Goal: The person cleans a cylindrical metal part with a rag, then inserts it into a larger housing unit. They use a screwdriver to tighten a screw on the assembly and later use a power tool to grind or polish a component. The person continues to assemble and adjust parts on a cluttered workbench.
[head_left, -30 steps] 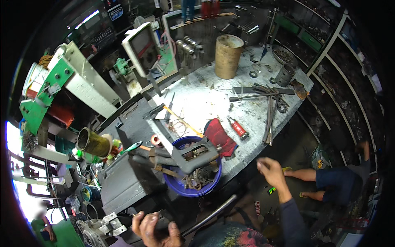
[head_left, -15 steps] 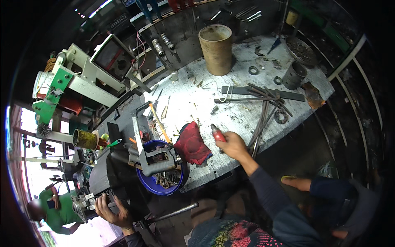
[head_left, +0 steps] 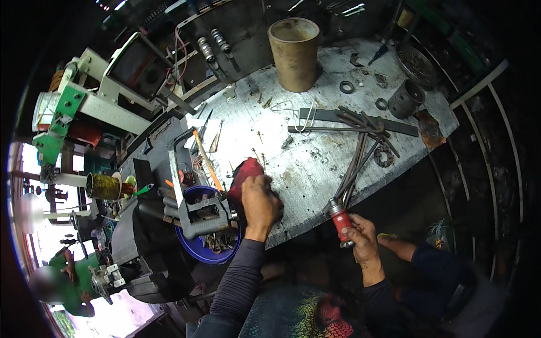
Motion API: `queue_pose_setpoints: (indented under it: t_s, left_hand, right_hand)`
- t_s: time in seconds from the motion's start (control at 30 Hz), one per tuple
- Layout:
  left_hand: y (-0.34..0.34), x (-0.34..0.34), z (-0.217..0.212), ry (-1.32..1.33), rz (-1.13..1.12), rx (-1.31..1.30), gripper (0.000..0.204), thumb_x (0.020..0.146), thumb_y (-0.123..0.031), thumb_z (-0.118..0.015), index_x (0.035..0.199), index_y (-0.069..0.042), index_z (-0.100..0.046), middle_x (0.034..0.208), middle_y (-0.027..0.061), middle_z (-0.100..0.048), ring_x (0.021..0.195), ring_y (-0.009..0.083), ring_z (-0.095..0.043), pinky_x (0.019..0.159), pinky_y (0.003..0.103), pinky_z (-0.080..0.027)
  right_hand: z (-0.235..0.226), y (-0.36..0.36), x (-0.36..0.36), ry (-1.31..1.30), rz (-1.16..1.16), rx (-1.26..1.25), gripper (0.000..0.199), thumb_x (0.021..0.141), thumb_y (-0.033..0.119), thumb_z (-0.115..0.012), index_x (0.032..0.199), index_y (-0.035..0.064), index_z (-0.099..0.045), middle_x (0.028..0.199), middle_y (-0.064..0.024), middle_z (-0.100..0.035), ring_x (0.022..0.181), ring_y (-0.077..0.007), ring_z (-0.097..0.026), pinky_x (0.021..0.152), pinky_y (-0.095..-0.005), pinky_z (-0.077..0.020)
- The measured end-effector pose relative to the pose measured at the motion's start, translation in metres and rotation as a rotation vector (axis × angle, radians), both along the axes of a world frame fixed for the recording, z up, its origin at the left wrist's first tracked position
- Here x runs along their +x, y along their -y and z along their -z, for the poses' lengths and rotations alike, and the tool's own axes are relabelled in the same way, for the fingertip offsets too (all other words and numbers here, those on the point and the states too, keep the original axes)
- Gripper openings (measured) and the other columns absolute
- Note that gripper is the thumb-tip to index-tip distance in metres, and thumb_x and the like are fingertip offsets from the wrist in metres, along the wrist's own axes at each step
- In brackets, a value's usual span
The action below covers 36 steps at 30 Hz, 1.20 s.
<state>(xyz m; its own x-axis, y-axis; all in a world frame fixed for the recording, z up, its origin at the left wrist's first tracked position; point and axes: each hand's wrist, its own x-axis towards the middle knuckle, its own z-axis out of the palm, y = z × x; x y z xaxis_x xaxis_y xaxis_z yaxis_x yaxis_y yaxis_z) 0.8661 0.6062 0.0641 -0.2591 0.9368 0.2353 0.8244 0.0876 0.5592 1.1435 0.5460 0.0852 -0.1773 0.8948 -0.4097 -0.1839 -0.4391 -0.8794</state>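
The right hand (head_left: 360,239) grips a red-handled tool (head_left: 340,218), fingers closed around the handle, its long axis running up and left from the fingers toward the metal rods (head_left: 356,163) on the bench (head_left: 315,163). The left hand (head_left: 259,203) presses closed fingers on a red rag (head_left: 243,170) beside a blue bowl (head_left: 194,254). Half a second ago the right hand was at the rag; the left was off the bench.

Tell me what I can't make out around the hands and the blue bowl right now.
- Head view: red cloth mostly hidden under the left hand.
- Red-handled tool: its tip is lost among the metal rods; right hand covers its end.
- Blue bowl: contents covered by a grey metal part.
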Motion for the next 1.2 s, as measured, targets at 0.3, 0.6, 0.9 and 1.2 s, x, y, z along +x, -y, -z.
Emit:
queue_pose_setpoints:
  t_s: [0.3, 0.6, 0.9, 1.2]
  left_hand:
    - [0.007, 0.003, 0.025, -0.108, -0.214, -0.26, 0.028, 0.078, 0.002, -0.066, 0.105, -0.005, -0.066, 0.106, 0.0192, -0.061, 0.103, 0.0398, -0.057, 0.086, 0.049, -0.048]
    - [-0.019, 0.077, -0.071, 0.22, 0.226, 0.396, 0.044, 0.066, 0.01, -0.062, 0.107, -0.003, -0.062, 0.105, 0.0174, -0.057, 0.097, 0.0375, -0.053, 0.083, 0.045, -0.047]
    - [-0.02, 0.107, -0.019, 0.243, 0.308, 0.044, 0.03, 0.074, -0.001, -0.067, 0.103, -0.001, -0.062, 0.104, 0.0228, -0.059, 0.103, 0.0425, -0.057, 0.089, 0.05, -0.049]
    - [-0.075, 0.003, -0.125, 0.391, 0.099, -0.043, 0.022, 0.093, -0.015, -0.077, 0.11, -0.002, -0.074, 0.088, 0.0122, -0.075, 0.077, 0.0224, -0.071, 0.073, 0.034, -0.056]
  right_hand:
    - [-0.014, -0.022, 0.035, 0.027, 0.111, 0.029, 0.04, 0.089, 0.022, -0.072, 0.117, -0.0054, -0.063, 0.083, -0.0059, -0.065, 0.068, -0.0104, -0.06, 0.059, -0.0238, -0.0496]
    - [-0.016, -0.038, 0.047, -0.048, 0.188, -0.017, 0.036, 0.089, 0.022, -0.07, 0.114, -0.0019, -0.062, 0.084, -0.0084, -0.063, 0.066, -0.0135, -0.06, 0.052, -0.0268, -0.0493]
    - [-0.027, -0.06, 0.052, 0.258, 0.144, 0.244, 0.028, 0.09, 0.02, -0.08, 0.109, 0.0023, -0.068, 0.088, 0.0003, -0.066, 0.069, -0.0068, -0.057, 0.059, -0.0261, -0.047]
    - [0.021, -0.107, -0.089, 0.767, 0.037, 0.562, 0.049, 0.082, 0.025, -0.085, 0.12, 0.0018, -0.067, 0.105, -0.0196, -0.072, 0.093, -0.0334, -0.07, 0.085, -0.0423, -0.0556]
